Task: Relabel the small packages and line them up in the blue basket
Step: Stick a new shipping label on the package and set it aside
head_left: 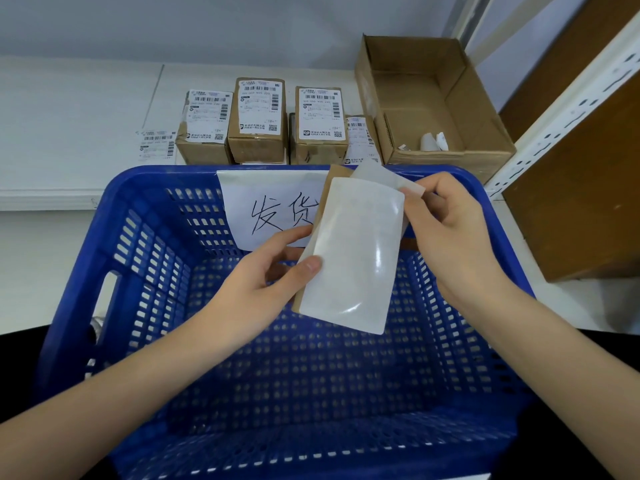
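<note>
Blue basket (149,258) below, left hand (256,289) pinching package (349,258), right fingers (420,188) pinching label corner (391,183)

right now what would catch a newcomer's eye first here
The big blue basket fills the foreground, with a handwritten paper sign on its far wall. Above it, both hands hold a small package: the left hand grips it while the right hand pinches a peeling label at its top corner. Behind, labelled boxes sit in a row beside an open carton.

White table (79,109) bears labelled packages (258,121), open carton (429,98), blue basket (104,271).
</note>
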`<control>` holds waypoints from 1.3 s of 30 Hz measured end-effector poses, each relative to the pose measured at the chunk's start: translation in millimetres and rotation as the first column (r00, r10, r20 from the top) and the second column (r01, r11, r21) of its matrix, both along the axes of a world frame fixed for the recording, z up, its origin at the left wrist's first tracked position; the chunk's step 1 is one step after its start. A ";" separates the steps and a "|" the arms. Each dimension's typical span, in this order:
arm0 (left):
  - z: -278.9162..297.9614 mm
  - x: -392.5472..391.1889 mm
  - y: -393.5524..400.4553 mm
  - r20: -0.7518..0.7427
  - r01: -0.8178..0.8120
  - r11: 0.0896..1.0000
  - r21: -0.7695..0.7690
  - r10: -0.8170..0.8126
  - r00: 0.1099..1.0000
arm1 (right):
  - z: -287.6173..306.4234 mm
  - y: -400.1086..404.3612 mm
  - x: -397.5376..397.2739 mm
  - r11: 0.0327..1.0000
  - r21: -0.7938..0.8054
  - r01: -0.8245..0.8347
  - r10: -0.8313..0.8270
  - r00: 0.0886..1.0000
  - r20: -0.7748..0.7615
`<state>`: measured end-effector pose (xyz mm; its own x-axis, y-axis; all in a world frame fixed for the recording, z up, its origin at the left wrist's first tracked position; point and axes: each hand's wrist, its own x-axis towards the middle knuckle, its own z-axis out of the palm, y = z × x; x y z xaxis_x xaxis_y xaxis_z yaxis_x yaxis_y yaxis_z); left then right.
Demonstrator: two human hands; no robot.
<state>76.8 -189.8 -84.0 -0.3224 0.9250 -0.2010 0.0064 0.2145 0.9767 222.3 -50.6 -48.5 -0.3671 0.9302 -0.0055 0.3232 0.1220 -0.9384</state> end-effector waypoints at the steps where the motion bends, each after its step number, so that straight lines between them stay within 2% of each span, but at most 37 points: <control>1: 0.2 0.8 -0.1 0.009 0.001 1.000 0.000 -0.001 1.000 | -0.2 -0.5 0.0 1.000 0.003 -0.002 0.002 1.000 0.011; 13: -5.0 8.4 -4.7 0.014 0.010 1.000 -0.001 -0.010 1.000 | -1.2 -9.6 0.7 0.993 0.119 0.002 -0.019 0.989 0.143; 18: -1.7 6.8 -3.7 -0.006 -0.023 1.000 0.006 0.023 1.000 | -2.0 -12.6 -0.7 0.991 0.129 -0.032 0.013 0.990 0.144; 27: 0.7 4.5 -1.1 0.070 -0.103 0.995 0.018 0.101 0.992 | -2.8 -10.8 -1.2 0.996 0.084 0.011 -0.025 0.987 0.160; 36: 2.2 2.0 0.2 0.021 -0.178 0.984 0.007 0.178 0.984 | -4.7 -15.3 -1.4 0.997 -0.016 0.078 -0.077 0.995 0.062; 39: 3.0 -0.8 1.6 -0.004 -0.189 0.982 0.013 0.189 0.982 | -2.6 -12.5 -1.2 0.996 -0.073 0.048 -0.048 0.999 0.000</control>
<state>76.0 -188.1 -81.0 -0.4922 0.8500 -0.1878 -0.0283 0.2000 0.9794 221.1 -63.1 -51.1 -0.3218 0.9440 -0.0729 0.3250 0.0378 -0.9450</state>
